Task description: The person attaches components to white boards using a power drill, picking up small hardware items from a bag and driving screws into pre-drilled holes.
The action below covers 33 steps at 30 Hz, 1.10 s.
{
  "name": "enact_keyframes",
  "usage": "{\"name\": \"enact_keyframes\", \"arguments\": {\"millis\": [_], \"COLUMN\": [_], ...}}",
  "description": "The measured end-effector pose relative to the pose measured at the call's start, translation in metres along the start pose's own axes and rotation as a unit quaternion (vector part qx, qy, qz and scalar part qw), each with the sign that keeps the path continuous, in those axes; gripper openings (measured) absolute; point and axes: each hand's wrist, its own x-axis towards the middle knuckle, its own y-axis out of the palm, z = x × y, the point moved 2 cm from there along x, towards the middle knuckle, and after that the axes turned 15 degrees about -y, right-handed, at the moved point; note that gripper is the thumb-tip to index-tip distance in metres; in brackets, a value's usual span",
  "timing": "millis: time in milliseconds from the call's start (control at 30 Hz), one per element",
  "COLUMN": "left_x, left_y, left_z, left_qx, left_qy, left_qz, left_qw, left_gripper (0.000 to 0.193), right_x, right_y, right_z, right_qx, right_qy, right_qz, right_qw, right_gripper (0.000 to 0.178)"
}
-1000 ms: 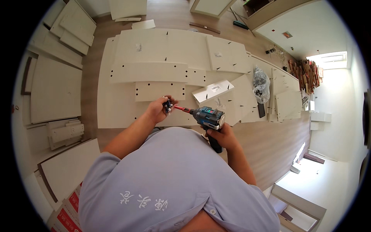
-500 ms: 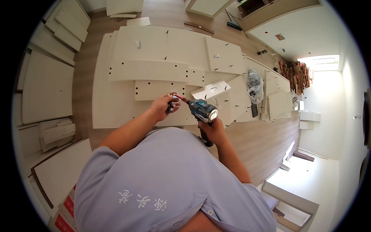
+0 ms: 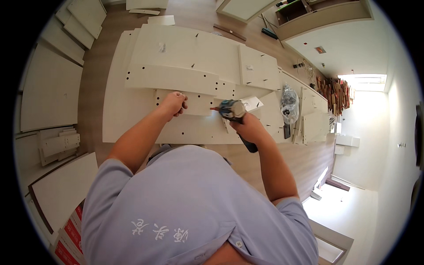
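Observation:
My right hand [image 3: 248, 128] is wrapped around the grip of a teal and black cordless drill [image 3: 231, 109]. Its reddish bit tip points left, by the right end of a short white panel [image 3: 194, 106] with dark round holes. Over that panel's left part, my left hand [image 3: 173, 105] is closed. Whatever lies in its fingers is hidden. Beyond it lies a longer white strip [image 3: 176, 77], also with dark holes along its edges. Partly behind the drill is a small white board [image 3: 252, 103] with a dark pin standing on it.
Larger white panels [image 3: 185, 46] are stacked beneath, some with upright pins. A clear plastic bag [image 3: 289, 104] of small parts lies to the right, near a black object [image 3: 287, 131]. More boards [image 3: 51, 92] stand at the left. Reddish-brown wood strips [image 3: 338, 95] are piled far right.
My left hand has moved left and farther away, off the bit tip. The drill has shifted slightly right and swung away from that hand. The small white board now sits farther right.

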Motion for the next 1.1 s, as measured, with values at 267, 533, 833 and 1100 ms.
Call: {"name": "enact_keyframes", "arguments": {"millis": [267, 533, 833, 1100], "left_x": [-0.003, -0.006, -0.011, -0.013], "left_y": [-0.003, -0.003, 0.007, 0.043], "left_z": [-0.003, -0.002, 0.005, 0.015], "left_qx": [-0.015, -0.005, -0.146, -0.291], "left_qy": [-0.009, -0.002, -0.063, -0.069], "left_qz": [0.022, 0.021, 0.066, 0.21], "left_qw": [1.0, 1.0, 0.985, 0.931], "left_gripper": [0.03, 0.032, 0.036, 0.036], "right_x": [0.017, 0.014, -0.037, -0.048], "right_y": [-0.01, -0.007, -0.016, 0.031], "right_z": [0.005, -0.001, -0.003, -0.008], "right_qx": [0.036, 0.015, 0.29, 0.386], "right_qy": [0.051, 0.006, -0.046, -0.06], "right_qz": [0.035, 0.036, -0.087, -0.125], "right_qw": [0.997, 0.999, 0.952, 0.912], "right_gripper": [0.03, 0.034, 0.023, 0.026]}}
